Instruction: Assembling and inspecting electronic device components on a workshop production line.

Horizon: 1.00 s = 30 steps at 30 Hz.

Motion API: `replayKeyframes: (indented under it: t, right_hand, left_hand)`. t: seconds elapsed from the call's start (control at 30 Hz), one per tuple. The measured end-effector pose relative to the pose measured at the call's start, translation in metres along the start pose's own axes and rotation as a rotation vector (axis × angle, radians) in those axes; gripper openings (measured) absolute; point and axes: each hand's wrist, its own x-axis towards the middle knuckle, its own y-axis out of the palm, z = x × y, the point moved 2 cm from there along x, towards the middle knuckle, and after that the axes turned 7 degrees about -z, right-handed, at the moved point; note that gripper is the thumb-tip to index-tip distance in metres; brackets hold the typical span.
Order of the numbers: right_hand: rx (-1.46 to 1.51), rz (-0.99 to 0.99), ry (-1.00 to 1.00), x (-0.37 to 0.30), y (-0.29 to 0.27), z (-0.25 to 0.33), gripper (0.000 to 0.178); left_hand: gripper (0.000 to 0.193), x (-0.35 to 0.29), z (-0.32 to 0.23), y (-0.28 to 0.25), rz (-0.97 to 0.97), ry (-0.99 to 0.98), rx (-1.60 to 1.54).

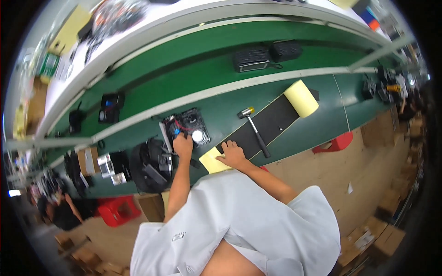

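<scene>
My left hand (183,145) reaches into an open black device casing (195,120) with red wires, a small blue part and a round silver-white disc (198,136). Its fingers are bunched beside the blue part; what they grip is partly hidden. My right hand (234,155) lies with fingers spread at the near end of a long black strip (271,124). Its thumb side rests on a pale yellow sheet (213,161). At the strip's far end stands a pale yellow roll (301,99). A hammer (254,129) with a black handle lies across the strip.
Left of my left arm sits a black bag (149,165), with a white box (106,165) beyond. Two black box-shaped devices (252,60) stand on the green ledge behind the bench. Red stools (119,210) stand by the near edge; other people work at both far sides.
</scene>
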Motion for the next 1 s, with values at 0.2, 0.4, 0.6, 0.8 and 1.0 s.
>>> replayKeyframes:
  t: [0.2, 0.4, 0.6, 0.8, 1.0]
  right_hand:
    - [0.056, -0.056, -0.02, 0.007, 0.007, -0.007, 0.033]
    - [0.832, -0.106, 0.771, 0.02, 0.016, -0.025, 0.027]
    - [0.597, -0.198, 0.493, 0.07, -0.005, 0.008, 0.016]
    - [0.368, -0.415, -0.309, 0.103, -0.004, 0.065, 0.014]
    - [0.02, -0.292, -0.605, 0.069, -0.005, 0.072, 0.029]
  left_hand:
    - [0.028, -0.002, 0.001, -0.003, 0.053, -0.065, -0.013]
    - [0.027, -0.006, -0.001, -0.003, 0.04, -0.03, -0.031]
    - [0.026, -0.014, 0.0, -0.002, -0.052, 0.008, -0.062]
    - [0.025, -0.013, 0.002, -0.003, -0.027, -0.005, -0.105]
    - [0.025, -0.011, 0.002, 0.002, 0.008, -0.043, -0.083]
